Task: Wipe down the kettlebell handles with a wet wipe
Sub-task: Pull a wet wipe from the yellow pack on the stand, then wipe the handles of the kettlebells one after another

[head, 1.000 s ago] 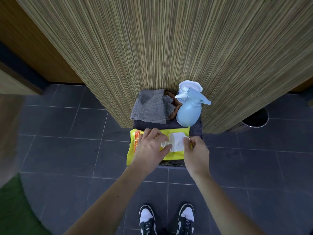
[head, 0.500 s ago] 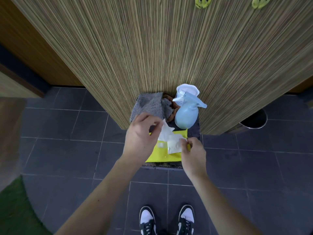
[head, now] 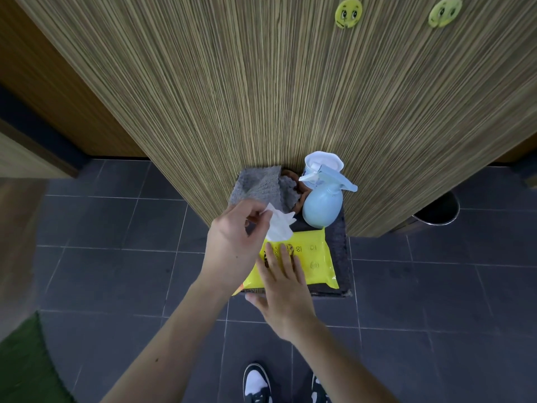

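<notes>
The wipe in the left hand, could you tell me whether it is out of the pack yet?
Out. The wipe hangs crumpled from the left hand, above the yellow pack; the right hand presses flat on it.

- I see the left hand [head: 232,242] pinching a white wet wipe [head: 278,226] above the yellow wipe pack [head: 313,257].
- The right hand [head: 286,289] lies flat on the pack, fingers straight.
- A grey cloth [head: 261,186] and blue spray bottle [head: 321,203] sit behind the pack.

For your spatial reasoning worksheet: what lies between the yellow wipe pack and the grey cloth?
In the head view, the white wet wipe, pinched by the left hand, hangs between the yellow wipe pack and the grey cloth.
</notes>
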Available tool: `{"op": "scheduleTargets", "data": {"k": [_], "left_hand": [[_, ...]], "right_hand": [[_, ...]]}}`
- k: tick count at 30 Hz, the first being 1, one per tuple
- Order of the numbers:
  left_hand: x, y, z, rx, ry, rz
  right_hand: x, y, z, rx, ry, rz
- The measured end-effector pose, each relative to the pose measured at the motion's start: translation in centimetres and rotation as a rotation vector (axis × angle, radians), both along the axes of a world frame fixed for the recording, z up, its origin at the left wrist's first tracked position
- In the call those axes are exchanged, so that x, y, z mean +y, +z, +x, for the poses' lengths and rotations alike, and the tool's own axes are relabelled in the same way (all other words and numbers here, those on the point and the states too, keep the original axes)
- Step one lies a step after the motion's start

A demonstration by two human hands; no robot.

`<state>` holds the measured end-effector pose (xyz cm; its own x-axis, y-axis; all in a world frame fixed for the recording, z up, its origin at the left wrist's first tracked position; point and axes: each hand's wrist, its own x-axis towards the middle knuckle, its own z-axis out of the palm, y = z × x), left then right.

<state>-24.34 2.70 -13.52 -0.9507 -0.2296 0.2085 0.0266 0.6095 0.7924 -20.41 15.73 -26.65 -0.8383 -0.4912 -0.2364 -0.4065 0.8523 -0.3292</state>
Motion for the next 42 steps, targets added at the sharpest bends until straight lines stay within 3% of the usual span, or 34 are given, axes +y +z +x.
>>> {"op": "scheduleTargets", "data": {"k": [3,7,10,14,17,21,25,29,35,42], "left_hand": [[-0.2,0.2,0.1,-0.017,-0.01,-0.002],[0.4,1.2,0.2,-0.039,-0.024,0.017],[1.4,2.4,0.6,-0.066,-0.047,0.009],[3.9,5.2,1.2,-0.1,-0.206,-0.024],[7.4,9.0,1.9,0.015,-0.395,-0.061],[14.4,16.0,4.7,0.138,-0.541,-0.012],[23.1,20.1,6.8,0.15,-0.731,-0.051],[32.0,25.0,11.2,0.169,-0.878,-0.088],[44.8,29.4,18.9,0.038,-1.084,-0.158],[62.0,35.0,32.0,0.03,-1.222,0.025]], "right_hand": [[-0.3,0.3,-0.1,-0.019,0.067,0.145],[0.3,1.8,-0.6,-0.093,0.023,0.072],[3.0,3.2,0.3,-0.044,-0.138,-0.059],[10.0,7.0,2.9,-0.019,-0.333,-0.07],[16.9,11.2,6.7,0.002,-0.554,-0.064],[26.6,17.6,13.5,0.114,-0.865,0.0],[36.5,24.2,20.3,0.071,-1.129,0.085],[44.6,29.3,28.2,0.207,-1.382,0.108],[54.3,35.6,40.6,0.31,-1.515,0.066],[65.0,41.6,54.0,0.399,-1.596,0.053]]}}
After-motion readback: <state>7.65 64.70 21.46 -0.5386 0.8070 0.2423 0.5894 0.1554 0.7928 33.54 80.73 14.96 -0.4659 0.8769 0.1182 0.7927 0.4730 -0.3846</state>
